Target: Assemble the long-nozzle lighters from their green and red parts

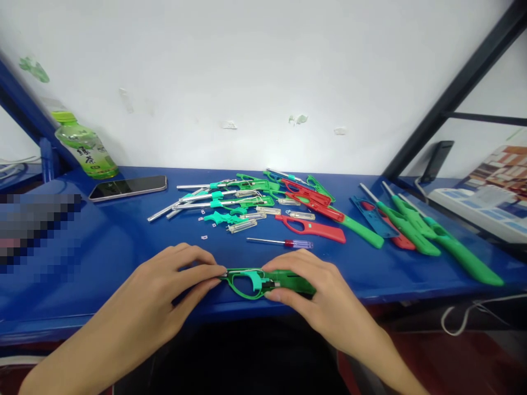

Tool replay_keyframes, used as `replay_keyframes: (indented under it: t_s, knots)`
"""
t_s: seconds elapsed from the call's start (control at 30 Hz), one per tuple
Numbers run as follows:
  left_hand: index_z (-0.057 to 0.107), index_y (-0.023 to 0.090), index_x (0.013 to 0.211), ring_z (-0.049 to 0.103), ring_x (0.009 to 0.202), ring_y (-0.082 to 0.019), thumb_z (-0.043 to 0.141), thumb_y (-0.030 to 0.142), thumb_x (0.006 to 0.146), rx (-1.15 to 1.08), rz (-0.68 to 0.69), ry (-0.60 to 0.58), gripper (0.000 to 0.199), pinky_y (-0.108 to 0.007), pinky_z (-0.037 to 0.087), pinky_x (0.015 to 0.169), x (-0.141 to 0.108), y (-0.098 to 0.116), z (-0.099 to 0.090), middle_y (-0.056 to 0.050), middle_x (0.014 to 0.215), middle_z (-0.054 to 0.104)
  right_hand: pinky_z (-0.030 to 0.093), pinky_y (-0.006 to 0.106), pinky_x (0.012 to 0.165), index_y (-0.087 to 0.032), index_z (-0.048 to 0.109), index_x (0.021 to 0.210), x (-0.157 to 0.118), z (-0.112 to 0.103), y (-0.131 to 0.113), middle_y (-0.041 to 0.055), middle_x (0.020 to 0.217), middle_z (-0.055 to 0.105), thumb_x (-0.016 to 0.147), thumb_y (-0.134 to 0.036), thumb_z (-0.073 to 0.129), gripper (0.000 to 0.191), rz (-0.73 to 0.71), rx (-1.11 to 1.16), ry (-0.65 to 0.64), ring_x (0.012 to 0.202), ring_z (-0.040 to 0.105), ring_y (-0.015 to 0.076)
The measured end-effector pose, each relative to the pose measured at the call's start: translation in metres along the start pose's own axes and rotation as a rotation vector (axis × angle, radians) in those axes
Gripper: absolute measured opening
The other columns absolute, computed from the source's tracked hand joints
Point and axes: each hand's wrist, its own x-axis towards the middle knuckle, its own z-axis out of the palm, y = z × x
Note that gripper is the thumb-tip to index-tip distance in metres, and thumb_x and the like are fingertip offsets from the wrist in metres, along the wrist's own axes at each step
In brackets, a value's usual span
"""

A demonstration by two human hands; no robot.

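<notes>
At the front edge of the blue table, a green lighter casing (247, 296) lies open-side up between my hands, with a teal trigger (256, 281) and a thin wire inside. My left hand (177, 285) pinches its narrow front end; the fingertips hide what is there. Around the handle part, my right hand (310, 285) grips with thumb and fingers. Just beyond lies a screwdriver (298, 244) with a red and clear handle. Farther back is a pile of lighter parts: metal tubes (197, 203), clear fuel tanks (242, 225), teal triggers (224, 218) and a red casing half (317, 227).
Several long-necked lighters (415, 230) and a blue casing half (373, 216) lie at the right. A phone (127, 187) and a green tea bottle (86, 148) stand or lie at the back left. Behind rises a white wall (263, 71); a power strip (473, 208) is far right.
</notes>
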Motion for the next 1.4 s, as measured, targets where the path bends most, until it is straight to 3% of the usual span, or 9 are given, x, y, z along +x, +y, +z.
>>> replay_keyframes:
  t_s: [0.2,0.4,0.9,1.23,1.4]
  knots:
    - [0.074,0.033,0.128,0.071,0.103,-0.015,0.053,0.027,0.115,-0.063,-0.007,-0.036,0.025,-0.025,0.057,0.089,-0.003,-0.003,0.006,0.0,0.117,0.073,0.053,0.03,0.103,-0.033,0.076,0.121,0.0,0.0,-0.001,-0.0052,0.12,0.081,0.097,-0.024,0.085,0.027,0.002,-0.002,-0.004,0.115,0.072,0.019]
    - [0.07,0.034,0.134,0.069,0.102,-0.013,0.049,0.014,0.113,-0.098,0.062,-0.1,0.036,-0.021,0.054,0.089,-0.001,-0.011,0.005,0.0,0.119,0.069,0.053,0.03,0.102,-0.032,0.077,0.121,0.0,-0.001,-0.002,-0.0047,0.12,0.081,0.096,-0.023,0.084,0.027,0.005,-0.008,-0.006,0.114,0.072,0.0195]
    - [0.075,0.031,0.124,0.072,0.1,-0.014,0.049,0.015,0.112,-0.12,0.016,-0.105,0.033,-0.02,0.056,0.087,-0.002,-0.012,0.007,-0.003,0.119,0.07,0.055,0.032,0.103,-0.032,0.076,0.12,0.0,0.0,-0.001,-0.0035,0.119,0.081,0.096,-0.024,0.084,0.026,-0.002,-0.015,0.003,0.114,0.073,0.0208]
    - [0.078,0.031,0.125,0.072,0.087,-0.012,0.055,0.018,0.112,-0.19,0.0,-0.05,0.029,-0.019,0.057,0.077,0.0,-0.012,0.009,0.0,0.104,0.073,0.056,0.034,0.102,-0.032,0.077,0.119,0.001,-0.001,-0.002,-0.0033,0.119,0.082,0.097,-0.025,0.083,0.024,-0.002,-0.014,-0.003,0.113,0.073,0.0221]
    - [0.079,0.025,0.115,0.074,0.09,-0.012,0.058,0.015,0.11,-0.176,0.018,-0.002,0.023,-0.019,0.058,0.082,0.002,-0.012,0.01,0.0,0.103,0.075,0.057,0.037,0.102,-0.032,0.077,0.119,0.0,0.001,-0.002,-0.001,0.119,0.082,0.101,-0.026,0.08,0.02,-0.023,-0.019,0.016,0.113,0.074,0.0237]
